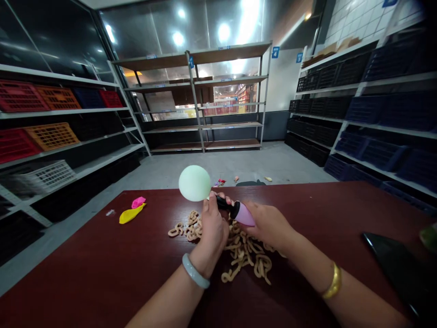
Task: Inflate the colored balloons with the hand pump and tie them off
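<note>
A pale green balloon (195,183), partly inflated, sits on the nozzle end of a hand balloon pump (245,215) with a black front and a pink-purple body. My left hand (214,223) is closed around the balloon's neck at the nozzle. My right hand (268,222) is wrapped round the pump's body. Below both hands lies a loose pile of tan, curled, rope-like pieces (244,250), partly hidden by my hands. To the left, a flat yellow balloon (132,213) and a flat pink balloon (138,202) lie on the dark red table (85,273).
A black, flat-sided object (392,269) rests at the table's right. Several small coloured pieces (221,181) are on the floor beyond the far edge. Shelves with red and orange crates (53,136) stand left, dark crates (385,152) right, and a metal rack (200,100) behind.
</note>
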`<move>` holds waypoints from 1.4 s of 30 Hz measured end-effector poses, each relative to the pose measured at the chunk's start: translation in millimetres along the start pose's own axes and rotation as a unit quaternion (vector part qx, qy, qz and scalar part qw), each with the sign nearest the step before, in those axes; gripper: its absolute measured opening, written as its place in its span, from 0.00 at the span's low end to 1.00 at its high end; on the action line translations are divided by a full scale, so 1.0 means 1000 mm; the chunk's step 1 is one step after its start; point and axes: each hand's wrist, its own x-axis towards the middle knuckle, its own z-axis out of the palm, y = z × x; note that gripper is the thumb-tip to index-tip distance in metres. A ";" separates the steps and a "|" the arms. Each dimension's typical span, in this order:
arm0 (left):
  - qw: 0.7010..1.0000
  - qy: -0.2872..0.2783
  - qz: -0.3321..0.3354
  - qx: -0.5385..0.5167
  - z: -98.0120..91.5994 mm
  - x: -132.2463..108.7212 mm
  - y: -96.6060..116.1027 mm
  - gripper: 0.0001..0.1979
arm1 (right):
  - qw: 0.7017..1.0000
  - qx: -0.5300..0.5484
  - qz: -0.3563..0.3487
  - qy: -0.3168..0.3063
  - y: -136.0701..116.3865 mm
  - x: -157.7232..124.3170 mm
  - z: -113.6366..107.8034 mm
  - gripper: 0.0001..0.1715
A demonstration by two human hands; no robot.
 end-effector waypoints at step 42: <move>0.999 -0.022 -0.020 -0.029 -0.008 0.015 0.022 0.09 | 0.971 0.197 0.067 -0.114 -0.006 -0.001 -0.015 0.36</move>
